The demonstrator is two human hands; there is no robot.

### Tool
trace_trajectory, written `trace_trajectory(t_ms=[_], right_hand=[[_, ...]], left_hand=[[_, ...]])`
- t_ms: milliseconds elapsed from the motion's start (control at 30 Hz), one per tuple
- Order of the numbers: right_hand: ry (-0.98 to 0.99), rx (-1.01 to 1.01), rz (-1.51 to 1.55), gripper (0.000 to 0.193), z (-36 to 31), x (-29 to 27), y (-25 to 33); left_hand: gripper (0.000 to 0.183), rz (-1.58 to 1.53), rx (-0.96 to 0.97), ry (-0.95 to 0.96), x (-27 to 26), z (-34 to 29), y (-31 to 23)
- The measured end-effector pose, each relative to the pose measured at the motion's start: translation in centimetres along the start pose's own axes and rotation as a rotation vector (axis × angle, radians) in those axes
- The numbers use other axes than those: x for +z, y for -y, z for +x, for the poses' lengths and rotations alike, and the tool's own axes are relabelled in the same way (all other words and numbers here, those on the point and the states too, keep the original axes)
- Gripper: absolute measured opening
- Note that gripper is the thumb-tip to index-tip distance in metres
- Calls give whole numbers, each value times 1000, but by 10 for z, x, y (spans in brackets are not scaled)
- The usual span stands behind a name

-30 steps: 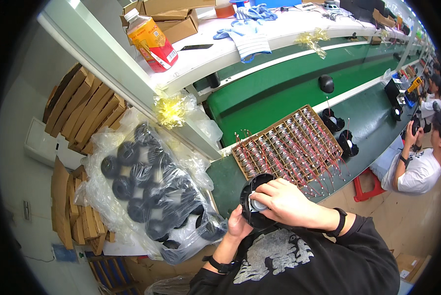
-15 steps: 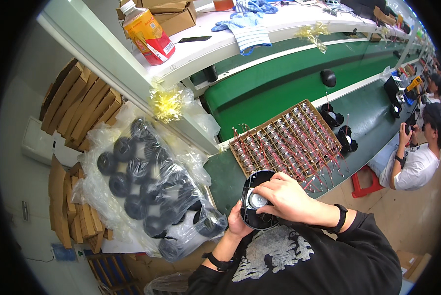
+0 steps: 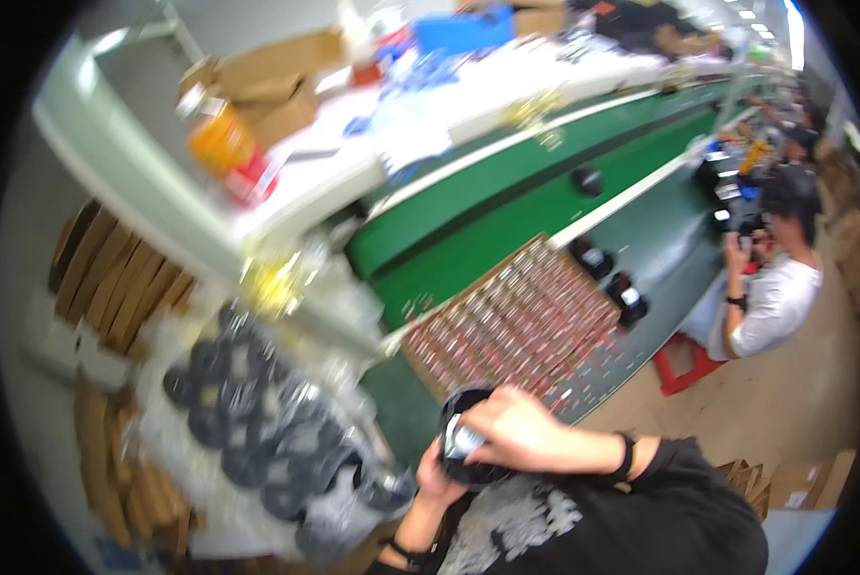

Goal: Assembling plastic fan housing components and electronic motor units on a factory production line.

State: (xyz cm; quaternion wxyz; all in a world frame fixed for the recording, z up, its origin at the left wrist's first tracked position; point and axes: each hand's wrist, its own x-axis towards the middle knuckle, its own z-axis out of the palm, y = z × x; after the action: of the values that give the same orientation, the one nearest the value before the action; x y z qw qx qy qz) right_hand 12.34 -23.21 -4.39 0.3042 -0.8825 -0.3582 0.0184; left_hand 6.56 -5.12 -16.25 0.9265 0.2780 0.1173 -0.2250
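My left hand [image 3: 438, 476] is closed around the lower left side of a black round housing [image 3: 455, 406], held in front of my chest. A silver-white round part [image 3: 464, 442] lies inside the housing. My right hand [image 3: 516, 428] reaches over from the right, its bent fingers closed at that part; blur hides the exact grip. Just beyond my hands, a cardboard tray [image 3: 420, 371] with dividers holds rows of small metal parts with red wires [image 3: 516, 316].
Two black housings [image 3: 627, 299] stand past the tray on the green bench [image 3: 384, 395]. To the left, clear plastic covers several black round parts [image 3: 243, 412]. A green conveyor [image 3: 507, 182] runs behind, with a black piece [image 3: 586, 181] on it. A co-worker [image 3: 770, 297] sits at right beside a red stool [image 3: 684, 366].
The view has swung and blurred, so bench and shelf sit lower and further left. Both hands stay on the housing, my right fingers still at the part inside.
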Motion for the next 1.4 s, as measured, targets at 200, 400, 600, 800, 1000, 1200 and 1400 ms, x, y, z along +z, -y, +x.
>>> trace_trajectory(t_ms=[200, 400, 600, 800, 1000, 1200, 1400], right_hand=[[-268, -76, 59, 42, -11, -7, -15], [157, 361, 137, 33, -46, -42, -69], [31, 353, 370, 26, -112, -24, -133], [-285, 631, 226, 21, -169, -45, -204], [-821, 962, -39, 22, -225, -84, -348], [-1104, 1368, -18, 24, -239, -61, -490], [-1105, 1566, 317, 27, -209, -49, -503]], left_hand=[[53, -211, -192, 74, 6, 1, 2], [60, -96, -420, 77, 10, 27, 28], [61, -156, -594, 145, 20, 61, 60], [85, 234, -490, 285, 37, 77, 60], [88, 411, -383, 173, 27, 56, 37], [84, 366, -272, 19, 13, 33, 36], [77, 296, -210, -33, 7, 18, 38]])
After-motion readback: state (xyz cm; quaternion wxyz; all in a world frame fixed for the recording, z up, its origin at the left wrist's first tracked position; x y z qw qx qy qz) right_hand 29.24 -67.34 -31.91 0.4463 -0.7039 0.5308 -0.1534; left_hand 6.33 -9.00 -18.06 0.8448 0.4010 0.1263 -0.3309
